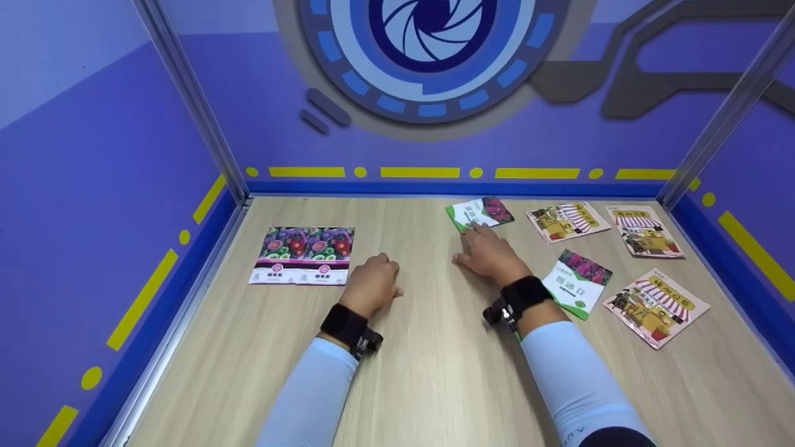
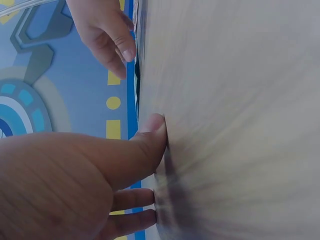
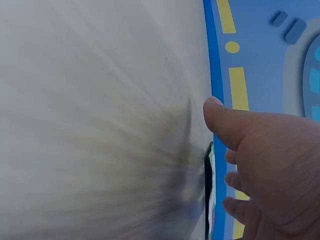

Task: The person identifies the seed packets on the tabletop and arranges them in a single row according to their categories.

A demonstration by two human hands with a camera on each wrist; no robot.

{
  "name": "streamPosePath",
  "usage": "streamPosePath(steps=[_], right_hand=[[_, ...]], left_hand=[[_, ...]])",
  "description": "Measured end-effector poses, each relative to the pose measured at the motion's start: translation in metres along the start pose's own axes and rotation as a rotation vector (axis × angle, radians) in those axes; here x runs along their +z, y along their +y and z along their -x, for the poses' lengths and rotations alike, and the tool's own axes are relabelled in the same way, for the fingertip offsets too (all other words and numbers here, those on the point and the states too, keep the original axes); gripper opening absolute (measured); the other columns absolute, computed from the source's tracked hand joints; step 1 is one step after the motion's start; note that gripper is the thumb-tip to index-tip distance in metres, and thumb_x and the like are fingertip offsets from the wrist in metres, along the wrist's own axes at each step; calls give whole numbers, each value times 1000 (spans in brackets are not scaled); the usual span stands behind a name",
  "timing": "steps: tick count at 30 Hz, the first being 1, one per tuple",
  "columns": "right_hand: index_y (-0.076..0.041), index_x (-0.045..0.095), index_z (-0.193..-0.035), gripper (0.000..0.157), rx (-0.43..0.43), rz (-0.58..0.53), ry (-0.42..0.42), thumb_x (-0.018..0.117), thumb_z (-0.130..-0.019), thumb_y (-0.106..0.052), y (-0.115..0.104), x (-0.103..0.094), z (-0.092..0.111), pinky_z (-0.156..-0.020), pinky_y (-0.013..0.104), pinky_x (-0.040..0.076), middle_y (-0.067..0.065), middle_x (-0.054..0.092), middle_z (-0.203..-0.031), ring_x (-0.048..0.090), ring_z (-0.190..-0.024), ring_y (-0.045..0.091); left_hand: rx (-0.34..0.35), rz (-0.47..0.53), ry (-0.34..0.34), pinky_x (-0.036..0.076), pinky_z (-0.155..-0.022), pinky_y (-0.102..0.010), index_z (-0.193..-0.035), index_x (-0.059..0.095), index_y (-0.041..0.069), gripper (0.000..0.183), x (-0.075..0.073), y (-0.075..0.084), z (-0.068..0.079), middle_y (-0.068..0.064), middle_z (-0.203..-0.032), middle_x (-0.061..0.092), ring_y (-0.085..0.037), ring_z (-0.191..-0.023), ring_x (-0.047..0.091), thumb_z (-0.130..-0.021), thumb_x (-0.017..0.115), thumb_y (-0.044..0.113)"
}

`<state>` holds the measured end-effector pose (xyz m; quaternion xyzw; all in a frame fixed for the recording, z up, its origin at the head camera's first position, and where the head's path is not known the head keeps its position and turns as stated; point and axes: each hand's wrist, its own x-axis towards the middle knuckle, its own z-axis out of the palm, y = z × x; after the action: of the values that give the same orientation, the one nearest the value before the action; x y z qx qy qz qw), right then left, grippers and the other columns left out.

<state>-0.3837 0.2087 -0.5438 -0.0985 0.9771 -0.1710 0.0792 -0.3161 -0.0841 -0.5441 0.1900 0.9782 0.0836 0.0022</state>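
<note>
In the head view, my right hand (image 1: 492, 253) reaches to the back of the table, fingertips over the near edge of a green-and-white flower seed packet (image 1: 481, 213). The right wrist view shows the thumb apart from the loosely bent fingers, with the packet's edge (image 3: 209, 190) beside them. My left hand (image 1: 372, 282) rests on the table with relaxed fingers and nothing in its grasp. Just left of it lie two matching seed packets with daisy-like flowers, the left one (image 1: 276, 254) and the right one (image 1: 326, 254), side by side and aligned.
A second green-and-white packet (image 1: 577, 284) lies beside my right wrist, partly behind it. Three pink packets with a striped awning lie at the right: one at the back (image 1: 568, 221), one in the corner (image 1: 646, 231), one nearer (image 1: 657, 307). Blue-purple walls (image 1: 410, 155) enclose the table.
</note>
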Motion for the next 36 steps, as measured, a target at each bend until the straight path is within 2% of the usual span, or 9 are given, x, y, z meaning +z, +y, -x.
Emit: streamPosePath(steps=[4,9,13,20,26,32,36], right_hand=[[1,30,-177,85,22,-13,-42,67,-114,-42,2,-2,-4,-138,76,20,26,20,-188,17,-177,47],[-1,32,-177,84,16,-20,-66,66,-114,-43,5,0,-2,-138,76,17,24,22,-188,18,-177,46],[-2,34,-177,83,5,-9,-65,67,-114,-45,8,5,1,-139,75,16,25,27,-187,22,-175,47],[1,39,-174,82,-13,-34,-41,71,-112,-43,0,9,15,-137,64,35,30,36,-180,42,-165,50],[4,46,-170,74,-79,-7,-21,70,-113,-37,-15,13,24,-135,58,40,29,44,-174,48,-163,46],[0,51,-168,70,-156,16,-51,72,-112,-36,-30,17,29,-134,57,43,26,51,-171,54,-159,42],[-1,57,-165,67,-195,18,-63,74,-111,-37,-37,20,31,-130,56,48,22,59,-164,62,-150,38]], left_hand=[[3,-1,-3,65,-94,-55,-113,80,7,35,0,1,0,-14,-123,74,-34,-114,73,-99,91,37],[7,2,-4,63,-95,-56,-107,78,9,31,-1,3,-1,-12,-120,74,-33,-113,72,-99,90,37],[12,26,9,62,-97,-57,-111,78,9,26,0,5,-2,-13,-121,74,-34,-114,72,-104,85,32],[27,53,50,63,-100,-57,-128,80,9,25,1,10,-5,-13,-129,75,-33,-119,73,-108,78,24],[30,55,39,61,-103,-59,-135,79,9,29,0,13,-4,-13,-131,74,-34,-123,72,-109,75,22],[11,90,30,56,-118,-62,-154,70,12,47,-3,15,-5,-13,-159,66,-34,-147,65,-109,76,26],[10,100,10,50,-126,-63,-159,66,15,51,-4,17,-8,-12,-171,58,-33,-158,57,-111,74,28]])
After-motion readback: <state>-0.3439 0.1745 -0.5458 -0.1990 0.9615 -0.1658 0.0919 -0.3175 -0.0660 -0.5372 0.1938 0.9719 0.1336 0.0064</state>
